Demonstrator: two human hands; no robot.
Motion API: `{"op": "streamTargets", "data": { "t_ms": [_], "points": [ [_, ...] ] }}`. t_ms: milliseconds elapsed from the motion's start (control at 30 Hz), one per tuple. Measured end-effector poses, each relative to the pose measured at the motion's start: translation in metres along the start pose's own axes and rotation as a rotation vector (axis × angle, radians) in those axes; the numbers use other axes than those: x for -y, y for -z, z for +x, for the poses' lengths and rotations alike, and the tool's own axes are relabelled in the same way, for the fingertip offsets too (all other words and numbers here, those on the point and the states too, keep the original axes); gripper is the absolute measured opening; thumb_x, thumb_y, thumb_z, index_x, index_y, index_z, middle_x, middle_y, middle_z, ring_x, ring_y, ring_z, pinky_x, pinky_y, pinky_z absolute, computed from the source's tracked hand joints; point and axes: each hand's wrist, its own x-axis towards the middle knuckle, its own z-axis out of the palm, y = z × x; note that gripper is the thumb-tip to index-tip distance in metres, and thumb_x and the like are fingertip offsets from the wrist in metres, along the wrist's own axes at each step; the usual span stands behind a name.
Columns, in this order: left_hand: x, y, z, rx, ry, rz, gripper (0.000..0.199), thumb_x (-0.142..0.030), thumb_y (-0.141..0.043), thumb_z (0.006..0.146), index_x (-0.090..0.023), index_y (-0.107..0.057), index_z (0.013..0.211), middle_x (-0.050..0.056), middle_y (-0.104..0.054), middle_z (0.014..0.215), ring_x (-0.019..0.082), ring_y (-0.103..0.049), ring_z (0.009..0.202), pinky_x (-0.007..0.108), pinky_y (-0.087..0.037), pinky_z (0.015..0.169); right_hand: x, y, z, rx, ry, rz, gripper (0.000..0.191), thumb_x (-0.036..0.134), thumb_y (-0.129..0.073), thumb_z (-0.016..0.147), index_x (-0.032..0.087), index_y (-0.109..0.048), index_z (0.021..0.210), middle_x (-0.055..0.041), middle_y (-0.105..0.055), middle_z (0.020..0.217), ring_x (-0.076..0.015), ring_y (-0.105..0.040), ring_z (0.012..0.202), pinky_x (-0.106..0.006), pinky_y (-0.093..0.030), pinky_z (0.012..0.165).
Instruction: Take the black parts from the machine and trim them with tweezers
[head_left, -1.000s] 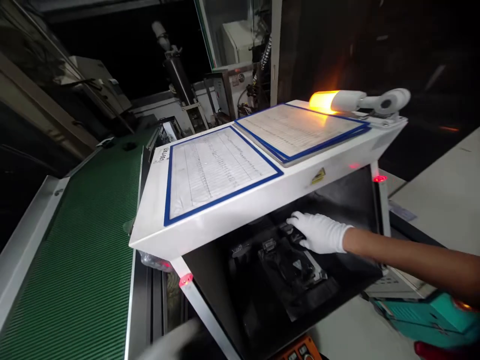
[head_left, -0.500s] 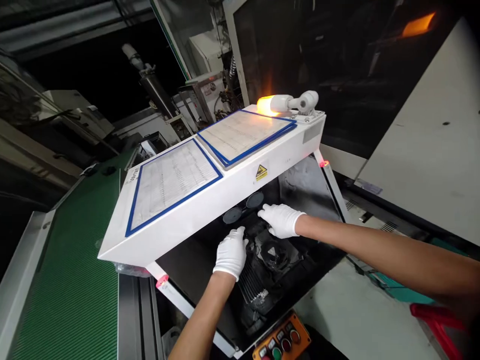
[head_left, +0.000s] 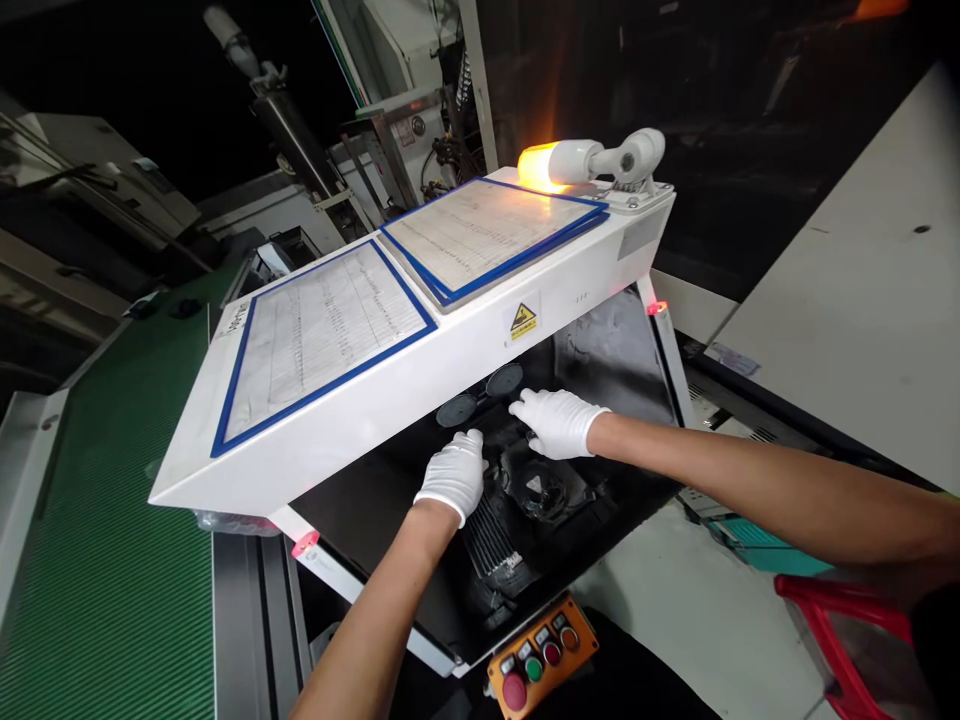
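Left hand [head_left: 455, 472], gloved in white fabric, has come inside the machine opening since a second ago; right hand [head_left: 556, 422], same glove, is staying in there. View is shifting slightly too.

Left: fingers are curling in, about half closed, tips pointing up into the dark bay. Right: fingers are bending loosely, partly open, tips reaching left. Can't tell if either is gripping anything; contact is getting lost in shadow.

Black ribbed block [head_left: 491, 540] is lying just below the left hand, inside the bay. Black rounded part with a small pale triangle mark [head_left: 534, 490] is sitting beside it, below the right hand. Two dark grey round discs [head_left: 456, 410] are showing side by side beyond the fingertips, right under the hood edge.

White sheet-metal hood [head_left: 390, 400] is sloping over the bay, carrying two blue-bordered paper sheets [head_left: 322, 345] and a yellow triangle warning sticker [head_left: 523, 318]. Amber cylindrical lamp [head_left: 540, 165] is glowing at its far right corner; red lights [head_left: 304, 543] are glowing on the side posts.

Orange button box [head_left: 541, 655] is sitting below the bay. Green ribbed conveyor belt [head_left: 112, 600] is running along the left.
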Motion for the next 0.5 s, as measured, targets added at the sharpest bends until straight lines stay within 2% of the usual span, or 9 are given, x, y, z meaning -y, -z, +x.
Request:
{"op": "streamTargets", "data": {
  "t_ms": [200, 367, 500],
  "points": [
    [-0.012, 0.002, -0.001, -0.025, 0.0, 0.092, 0.029, -0.014, -0.039, 0.1, -0.008, -0.057, 0.123, 0.022, -0.065, 0.114, 0.034, -0.072, 0.1, 0.047, -0.06, 0.084, -0.002, 0.0, 0.0, -0.007, 0.001, 0.0, 0.047, 0.034, -0.077, 0.088, 0.015, -0.056, 0.126, -0.01, -0.056, 0.117, -0.0248, -0.061, 0.092, -0.04, -0.059, 0.079],
    [-0.01, 0.001, -0.003, -0.036, -0.02, 0.107, 0.026, -0.017, -0.042, 0.099, -0.011, -0.057, 0.12, 0.02, -0.064, 0.112, 0.031, -0.071, 0.099, 0.044, -0.06, 0.085, -0.002, -0.002, 0.0, -0.019, -0.004, 0.011, 0.046, 0.034, -0.077, 0.087, 0.016, -0.057, 0.124, -0.01, -0.056, 0.116, -0.0249, -0.062, 0.091, -0.04, -0.059, 0.078],
    [-0.011, -0.007, -0.003, -0.066, 0.017, 0.101, 0.029, -0.022, -0.045, 0.1, -0.013, -0.054, 0.126, 0.02, -0.062, 0.115, 0.03, -0.071, 0.097, 0.042, -0.061, 0.083, -0.003, -0.005, 0.001, 0.0, -0.013, 0.02, 0.048, 0.034, -0.076, 0.089, 0.015, -0.056, 0.128, -0.0112, -0.055, 0.119, -0.0259, -0.061, 0.095, -0.041, -0.058, 0.083]
  ]
}}
